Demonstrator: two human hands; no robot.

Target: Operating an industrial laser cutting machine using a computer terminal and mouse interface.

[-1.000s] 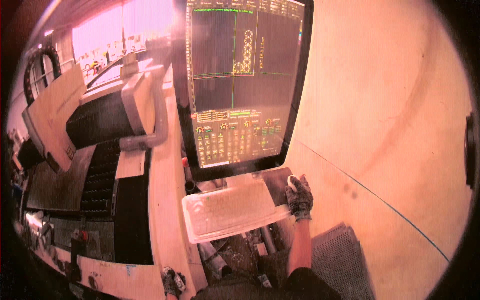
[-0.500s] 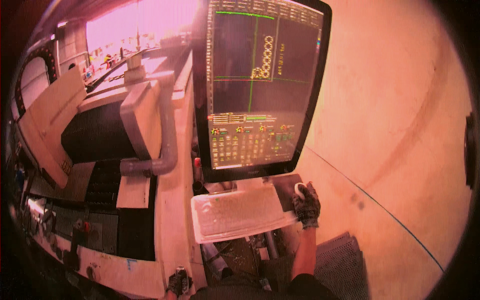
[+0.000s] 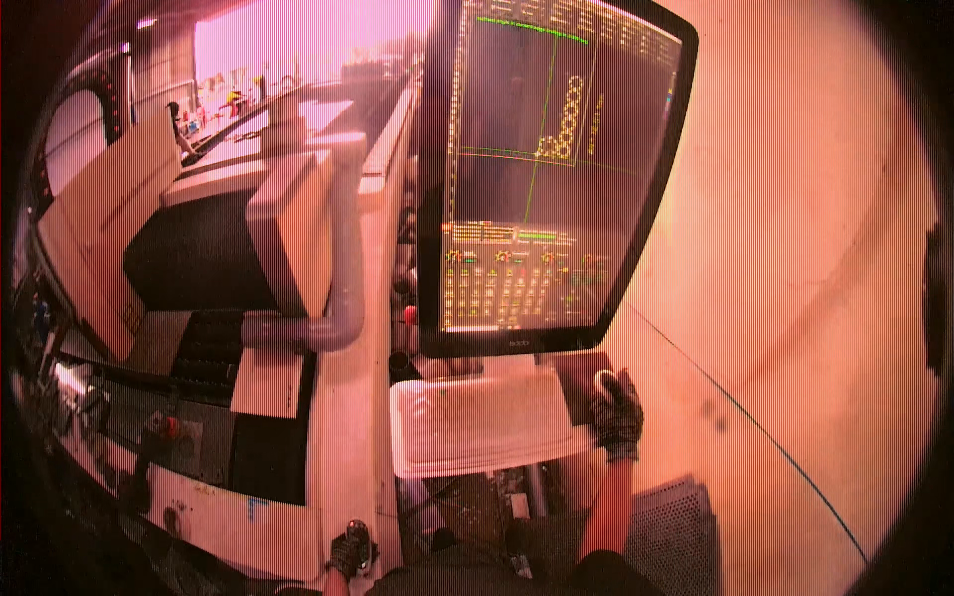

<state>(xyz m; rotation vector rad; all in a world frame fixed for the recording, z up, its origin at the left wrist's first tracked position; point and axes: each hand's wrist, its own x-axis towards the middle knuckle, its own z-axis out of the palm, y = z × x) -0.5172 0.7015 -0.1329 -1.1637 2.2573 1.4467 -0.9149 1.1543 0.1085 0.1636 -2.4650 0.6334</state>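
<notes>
My right hand (image 3: 619,422), in a dark patterned glove, is closed over a pale computer mouse (image 3: 604,383) on a dark mouse pad (image 3: 579,375). Beside it, to the left, lies a keyboard (image 3: 477,422) under a whitish cover. Above these stands a large monitor (image 3: 556,199) with a black frame. Its dark screen shows green lines, a column of yellow ring shapes and rows of icons. Low in the picture my gloved left hand (image 3: 348,551) rests at the edge of the pale machine bed (image 3: 348,427). Its fingers look curled; what they hold, if anything, is too small to tell.
To the left sits a machine with a pale housing (image 3: 293,233), a bent grey pipe (image 3: 345,268) and a raised panel (image 3: 109,228). A perforated dark sheet (image 3: 676,521) lies at the lower right. A thin cable (image 3: 740,407) runs across the pale floor (image 3: 795,248).
The view has shifted, so the monitor and keyboard appear further right. My right hand stays on the mouse. My left hand appears slightly higher, still by the machine edge.
</notes>
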